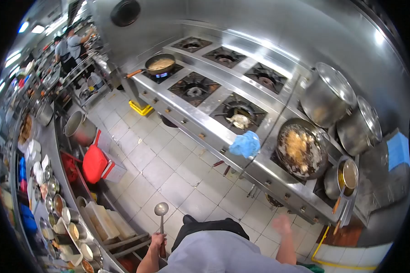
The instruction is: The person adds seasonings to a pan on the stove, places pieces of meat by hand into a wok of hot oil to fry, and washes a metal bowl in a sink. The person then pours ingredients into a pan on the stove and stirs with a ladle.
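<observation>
My left hand (158, 240) is closed around the handle of a metal ladle (161, 209), whose round bowl points up and away over the tiled floor. On the other side of my body, my right hand (282, 224) is slightly blurred; its fingers look apart and nothing shows in them. The range front is the nearest thing to that hand. Beyond it, a large wok (322, 164) sits on the range with golden food (298, 146) frying in bubbling oil. A crumpled blue cloth (245, 144) lies on the range's front edge.
A frying pan (161, 64) sits over a blue flame at the far left. Two lidded stockpots (329, 98) stand behind the wok; a smaller pot with a strainer (349, 175) is to its right. Leftward are a counter with several metal bowls (59, 202) and a red-lidded bin (94, 164). Two people (75, 44) stand far back.
</observation>
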A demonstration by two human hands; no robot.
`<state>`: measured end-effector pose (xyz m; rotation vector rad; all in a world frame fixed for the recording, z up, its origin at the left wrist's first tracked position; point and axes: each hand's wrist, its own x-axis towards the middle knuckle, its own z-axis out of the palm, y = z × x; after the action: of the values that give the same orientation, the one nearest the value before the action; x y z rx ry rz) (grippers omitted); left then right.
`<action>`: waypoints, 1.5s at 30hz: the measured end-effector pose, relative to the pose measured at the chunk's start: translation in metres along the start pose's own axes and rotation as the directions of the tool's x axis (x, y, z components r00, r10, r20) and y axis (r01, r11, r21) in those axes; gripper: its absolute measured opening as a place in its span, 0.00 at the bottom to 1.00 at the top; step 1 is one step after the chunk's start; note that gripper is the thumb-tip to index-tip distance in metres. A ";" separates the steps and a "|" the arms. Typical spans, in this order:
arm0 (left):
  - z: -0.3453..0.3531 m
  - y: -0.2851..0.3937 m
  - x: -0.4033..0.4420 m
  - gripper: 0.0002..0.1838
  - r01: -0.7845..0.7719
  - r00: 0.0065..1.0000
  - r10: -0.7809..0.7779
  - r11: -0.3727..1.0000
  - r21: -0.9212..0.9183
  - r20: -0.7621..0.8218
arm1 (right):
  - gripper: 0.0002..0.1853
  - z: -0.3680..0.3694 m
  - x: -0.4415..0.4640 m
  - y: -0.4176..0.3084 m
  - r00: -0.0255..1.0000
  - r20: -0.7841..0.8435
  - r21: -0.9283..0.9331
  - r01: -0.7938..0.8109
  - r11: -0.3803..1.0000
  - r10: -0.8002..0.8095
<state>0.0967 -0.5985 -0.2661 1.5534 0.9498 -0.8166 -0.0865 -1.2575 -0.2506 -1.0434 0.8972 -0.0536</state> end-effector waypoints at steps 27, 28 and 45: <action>-0.129 0.336 -0.093 0.28 -0.804 0.594 0.748 0.541 -0.247 -0.296 | 0.16 0.767 0.004 -0.113 0.349 0.876 -0.244 -0.278 0.929 0.334; -0.141 0.327 -0.071 0.26 -0.760 0.648 0.694 0.619 -0.198 -0.314 | 0.11 0.776 0.025 -0.115 0.375 0.865 -0.188 -0.376 0.907 0.334; -0.135 0.280 0.106 0.21 -0.237 0.809 0.312 0.949 0.208 -0.498 | 0.10 0.892 0.175 -0.155 0.551 0.740 -0.453 -0.015 0.892 0.385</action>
<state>0.3971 -0.4754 -0.2145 2.0367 1.0302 -0.2432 0.6754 -0.7722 -0.0677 -1.1578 0.1345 0.8133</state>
